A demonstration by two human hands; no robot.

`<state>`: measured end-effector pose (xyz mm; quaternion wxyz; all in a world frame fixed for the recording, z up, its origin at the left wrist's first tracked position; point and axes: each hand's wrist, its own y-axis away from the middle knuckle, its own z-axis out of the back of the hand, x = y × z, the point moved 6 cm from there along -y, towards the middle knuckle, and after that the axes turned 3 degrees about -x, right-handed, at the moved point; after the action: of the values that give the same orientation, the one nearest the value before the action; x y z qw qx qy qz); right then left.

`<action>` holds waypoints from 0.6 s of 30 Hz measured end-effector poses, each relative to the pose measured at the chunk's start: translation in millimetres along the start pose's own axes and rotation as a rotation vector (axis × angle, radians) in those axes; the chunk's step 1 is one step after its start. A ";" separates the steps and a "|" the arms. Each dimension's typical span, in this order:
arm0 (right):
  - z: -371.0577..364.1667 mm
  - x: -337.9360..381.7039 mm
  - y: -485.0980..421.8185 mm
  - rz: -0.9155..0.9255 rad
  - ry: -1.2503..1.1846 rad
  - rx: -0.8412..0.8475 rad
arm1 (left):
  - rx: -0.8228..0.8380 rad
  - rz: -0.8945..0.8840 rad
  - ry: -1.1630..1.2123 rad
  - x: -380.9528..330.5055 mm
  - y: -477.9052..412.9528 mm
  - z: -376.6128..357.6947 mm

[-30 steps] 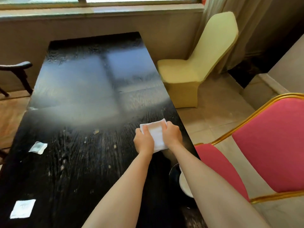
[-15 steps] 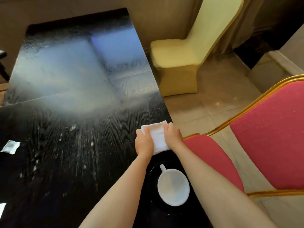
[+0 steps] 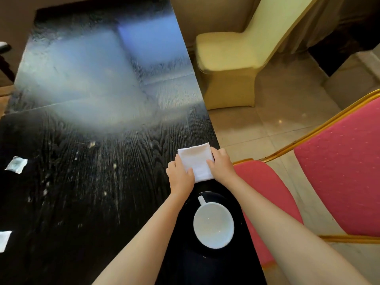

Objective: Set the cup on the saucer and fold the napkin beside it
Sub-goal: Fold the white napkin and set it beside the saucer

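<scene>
A white cup (image 3: pixel 213 225) stands upright on a black saucer (image 3: pixel 213 197) near the right edge of the black table (image 3: pixel 86 177), its handle pointing away from me. Just beyond the saucer lies a white napkin (image 3: pixel 197 161), folded into a small rectangle. My left hand (image 3: pixel 181 177) rests on its near left corner. My right hand (image 3: pixel 221 164) presses its right edge, fingers on the cloth. My forearms pass on either side of the cup.
Two small white packets (image 3: pixel 16 164) (image 3: pixel 4 240) lie at the table's left side. A red chair with a gold frame (image 3: pixel 329 171) stands close on the right. A yellow covered chair (image 3: pixel 232 58) stands further back.
The view has tilted down and to the right, bringing the cup and saucer fully into sight. Both hands stay on the folded napkin in much the same place.
</scene>
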<state>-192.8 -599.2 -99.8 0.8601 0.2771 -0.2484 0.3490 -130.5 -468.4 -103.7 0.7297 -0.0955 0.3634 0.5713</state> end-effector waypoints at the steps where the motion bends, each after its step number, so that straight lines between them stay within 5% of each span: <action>1: -0.6 -0.4 1.1 0.002 -0.012 -0.002 | 0.006 0.003 0.020 1.0 0.8 -0.7; 7: 0.7 -0.5 4.5 -0.017 -0.039 -0.003 | 0.048 0.020 0.109 4.4 -0.4 0.5; 18: 34.3 29.3 9.6 -0.033 0.085 0.038 | 0.233 -0.053 -0.142 19.7 -14.1 45.6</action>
<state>-189.4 -602.2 -53.9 0.8700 0.2822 -0.2006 0.3509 -96.9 -432.6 -87.4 0.7745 0.0211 0.3723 0.5110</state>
